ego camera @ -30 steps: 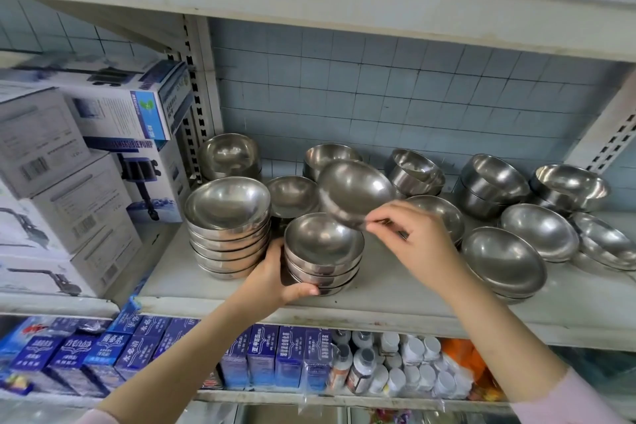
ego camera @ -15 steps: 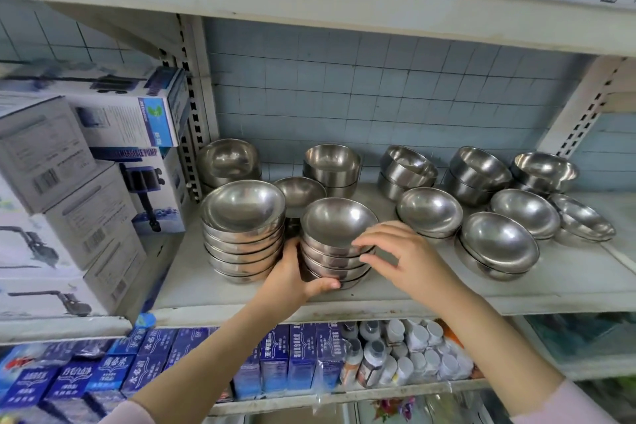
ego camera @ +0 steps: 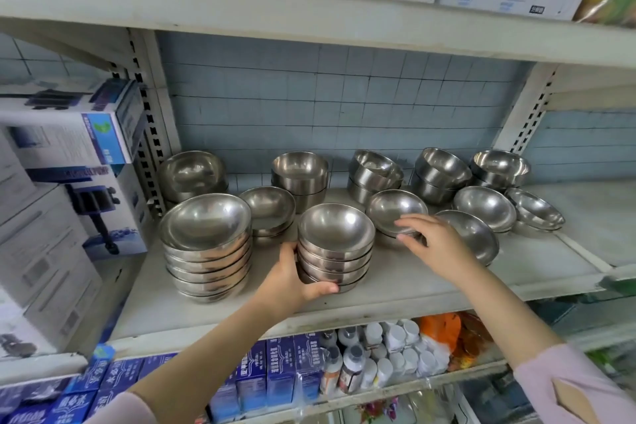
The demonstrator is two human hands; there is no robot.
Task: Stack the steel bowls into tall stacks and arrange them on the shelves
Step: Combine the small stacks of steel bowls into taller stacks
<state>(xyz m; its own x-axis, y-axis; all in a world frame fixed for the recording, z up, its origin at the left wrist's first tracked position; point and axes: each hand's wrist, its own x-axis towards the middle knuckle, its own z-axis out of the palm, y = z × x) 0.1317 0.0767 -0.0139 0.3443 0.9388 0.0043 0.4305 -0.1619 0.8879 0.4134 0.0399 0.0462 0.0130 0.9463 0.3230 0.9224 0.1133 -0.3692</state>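
Note:
Shiny steel bowls stand on the white middle shelf (ego camera: 413, 282). A tall stack (ego camera: 206, 248) is at the front left. Beside it a shorter stack (ego camera: 335, 244) is gripped at its base by my left hand (ego camera: 292, 277), thumb under the front. My right hand (ego camera: 433, 241) has its fingers spread, the fingertips touching the front rim of a small bowl pile (ego camera: 395, 208) just to the right. More low piles (ego camera: 475, 234) (ego camera: 485, 208) (ego camera: 533, 208) lie further right, and deeper bowls (ego camera: 299, 172) (ego camera: 375, 172) line the back.
Cardboard boxes (ego camera: 79, 162) crowd the shelf's left side beyond a slotted upright (ego camera: 148, 134). Another upright (ego camera: 530, 120) rises at the right. The shelf above (ego camera: 309, 14) carries boxes. Below are blue cartons (ego camera: 278, 372) and white bottles (ego camera: 385, 351).
My right hand set the bowl it held onto the middle stack, let go, and moved right to the neighbouring pile. My left hand kept its hold on the stack's base.

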